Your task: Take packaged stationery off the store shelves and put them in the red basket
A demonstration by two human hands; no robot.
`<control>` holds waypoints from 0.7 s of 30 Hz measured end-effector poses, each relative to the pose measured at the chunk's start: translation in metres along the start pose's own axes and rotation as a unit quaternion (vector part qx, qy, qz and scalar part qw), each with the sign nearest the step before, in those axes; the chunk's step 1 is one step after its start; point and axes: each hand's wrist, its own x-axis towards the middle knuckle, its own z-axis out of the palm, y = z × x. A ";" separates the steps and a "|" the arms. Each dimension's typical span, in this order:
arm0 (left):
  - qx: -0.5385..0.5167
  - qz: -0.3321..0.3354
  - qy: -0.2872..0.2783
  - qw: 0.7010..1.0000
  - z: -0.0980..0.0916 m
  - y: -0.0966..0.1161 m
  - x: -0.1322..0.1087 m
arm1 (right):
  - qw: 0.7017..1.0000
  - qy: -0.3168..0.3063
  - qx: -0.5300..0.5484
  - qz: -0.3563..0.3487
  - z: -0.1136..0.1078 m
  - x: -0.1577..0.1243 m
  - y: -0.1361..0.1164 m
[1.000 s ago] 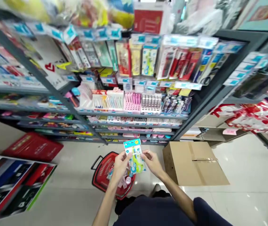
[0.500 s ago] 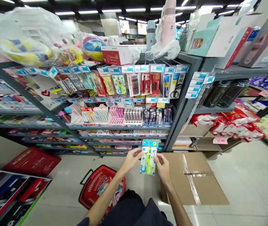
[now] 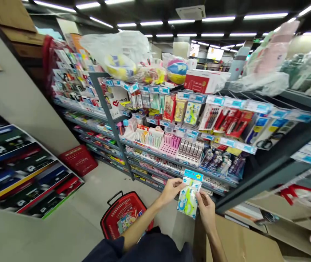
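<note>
the left hand (image 3: 172, 189) and the right hand (image 3: 206, 209) pinch the scissors pack (image 3: 188, 194) by its sides in front of the shelf (image 3: 267, 171) (red basket (image 3: 122, 218) on the floor (image 3: 95, 193) below), so a soft, even hold should keep it flat.

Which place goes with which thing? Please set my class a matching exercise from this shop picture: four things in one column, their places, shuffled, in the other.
Things
1. blister pack
2. red basket
3. cardboard box
4. striped ball

Places
A. on top of the shelf unit
B. on the floor, left of the person's legs
C. between the left hand and the right hand
D. at the lower right, beside the right forearm

Pairs: 1-C, 2-B, 3-D, 4-A
</note>
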 end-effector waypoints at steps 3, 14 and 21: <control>-0.006 0.001 0.023 1.000 -0.036 0.002 0.003 | 1.000 -0.030 0.002 0.003 0.033 0.013 0.006; 0.087 0.023 0.070 0.994 -0.069 0.056 0.027 | 0.989 -0.127 -0.009 -0.072 0.083 0.079 -0.054; 0.108 0.251 0.087 0.958 -0.025 0.172 0.207 | 0.952 -0.021 -0.062 -0.298 0.109 0.239 -0.184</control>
